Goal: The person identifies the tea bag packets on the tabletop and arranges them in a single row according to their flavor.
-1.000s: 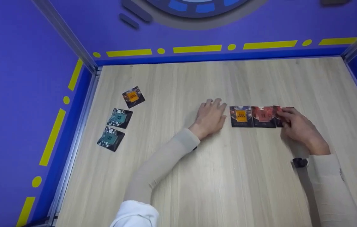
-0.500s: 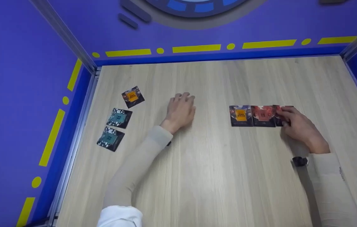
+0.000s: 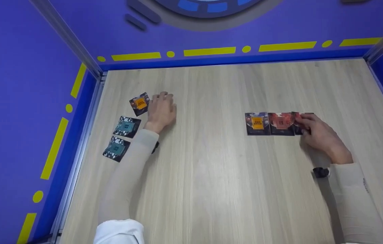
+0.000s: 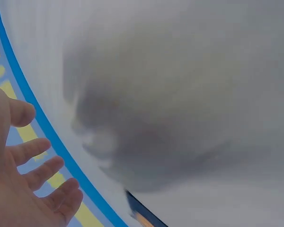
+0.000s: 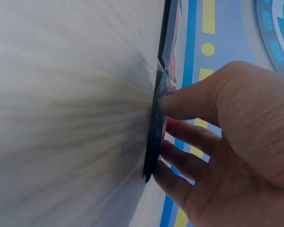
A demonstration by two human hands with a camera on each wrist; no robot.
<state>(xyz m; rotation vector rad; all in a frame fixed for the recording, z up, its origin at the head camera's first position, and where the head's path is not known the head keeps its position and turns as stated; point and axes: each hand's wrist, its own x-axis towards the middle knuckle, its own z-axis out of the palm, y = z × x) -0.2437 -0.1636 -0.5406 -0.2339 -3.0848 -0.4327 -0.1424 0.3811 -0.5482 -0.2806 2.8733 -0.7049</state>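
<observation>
My left hand (image 3: 161,110), fingers loosely bent, is low over the table just right of a small flat square packet with an orange label (image 3: 140,104). In the left wrist view this hand (image 4: 33,175) holds nothing. At the right a row has an orange-labelled packet (image 3: 257,123), a red packet (image 3: 281,123) and a second red packet (image 3: 298,129). My right hand (image 3: 325,137) rests its fingertips on that last packet, covering most of it. In the right wrist view the thumb and fingers of this hand (image 5: 217,137) touch the dark packet's (image 5: 155,135) surface.
Two green-labelled packets (image 3: 127,126) lie near the left side of the wooden table (image 3: 211,186); the left forearm passes beside them. Blue-purple panels (image 3: 211,34) with yellow marks enclose the back and sides.
My left hand has moved left across the table, from beside the right-hand row to the orange-labelled packet at the left. The right hand stays at the end of the row.
</observation>
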